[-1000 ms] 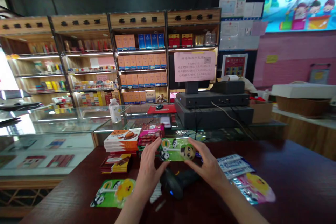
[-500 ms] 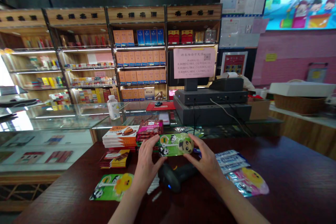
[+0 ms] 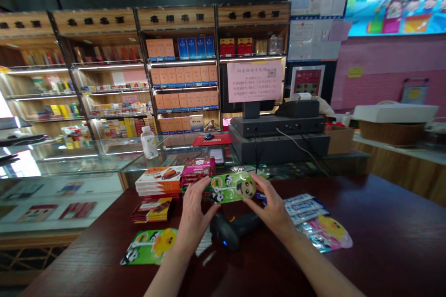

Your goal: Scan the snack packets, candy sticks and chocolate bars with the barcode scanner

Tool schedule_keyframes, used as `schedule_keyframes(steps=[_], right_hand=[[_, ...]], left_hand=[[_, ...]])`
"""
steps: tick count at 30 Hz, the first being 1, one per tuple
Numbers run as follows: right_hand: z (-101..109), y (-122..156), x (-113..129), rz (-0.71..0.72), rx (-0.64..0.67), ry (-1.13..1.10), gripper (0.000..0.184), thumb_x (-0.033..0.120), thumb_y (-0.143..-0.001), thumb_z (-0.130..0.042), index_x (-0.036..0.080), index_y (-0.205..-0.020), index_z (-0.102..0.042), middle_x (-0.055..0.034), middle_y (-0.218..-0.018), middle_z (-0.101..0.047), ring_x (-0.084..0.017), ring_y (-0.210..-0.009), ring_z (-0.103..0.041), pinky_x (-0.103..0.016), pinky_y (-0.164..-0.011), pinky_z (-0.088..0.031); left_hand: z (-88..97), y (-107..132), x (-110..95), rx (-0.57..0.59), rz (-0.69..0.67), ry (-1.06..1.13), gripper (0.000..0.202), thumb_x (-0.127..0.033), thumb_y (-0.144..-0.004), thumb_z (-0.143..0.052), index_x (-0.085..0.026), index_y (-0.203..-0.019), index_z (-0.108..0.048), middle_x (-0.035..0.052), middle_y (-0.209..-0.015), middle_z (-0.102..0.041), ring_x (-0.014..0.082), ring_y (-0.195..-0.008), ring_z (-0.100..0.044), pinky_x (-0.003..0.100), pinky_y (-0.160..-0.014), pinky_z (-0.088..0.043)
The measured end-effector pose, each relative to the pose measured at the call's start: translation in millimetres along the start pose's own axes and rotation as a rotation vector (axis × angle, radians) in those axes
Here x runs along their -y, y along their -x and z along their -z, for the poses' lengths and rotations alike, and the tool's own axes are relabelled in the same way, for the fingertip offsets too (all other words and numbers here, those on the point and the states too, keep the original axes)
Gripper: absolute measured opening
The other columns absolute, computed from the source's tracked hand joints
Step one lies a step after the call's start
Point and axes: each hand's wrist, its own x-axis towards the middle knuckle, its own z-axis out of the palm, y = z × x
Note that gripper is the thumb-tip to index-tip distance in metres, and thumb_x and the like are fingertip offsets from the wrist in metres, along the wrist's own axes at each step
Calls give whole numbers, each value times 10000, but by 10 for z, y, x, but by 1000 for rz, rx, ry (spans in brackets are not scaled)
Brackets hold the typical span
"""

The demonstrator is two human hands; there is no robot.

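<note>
My left hand (image 3: 195, 216) and right hand (image 3: 270, 204) hold the green cartoon packet (image 3: 232, 188) by its ends, fingers closed on its edges, leaving its printed face uncovered, just beyond the black handheld scanner (image 3: 232, 231).

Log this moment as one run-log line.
left hand: holds green cartoon packet | right hand: holds packet's other end | under hands: barcode scanner
</note>
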Motion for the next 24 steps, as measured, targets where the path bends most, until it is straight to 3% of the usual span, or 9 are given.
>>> schedule_keyframes(steps=[24], right_hand=[[-13, 17, -5, 9, -3, 78, 609, 320, -925, -644, 255, -1479, -400, -117, -1375, -588, -286, -1242, -601, -477, -1041, -543]], left_hand=[[0, -4, -10, -15, -2, 14, 650, -212, -821, -705, -276, -1400, -416, 96, -1372, -594, 275, -1305, -535, 546, -1120, -396]])
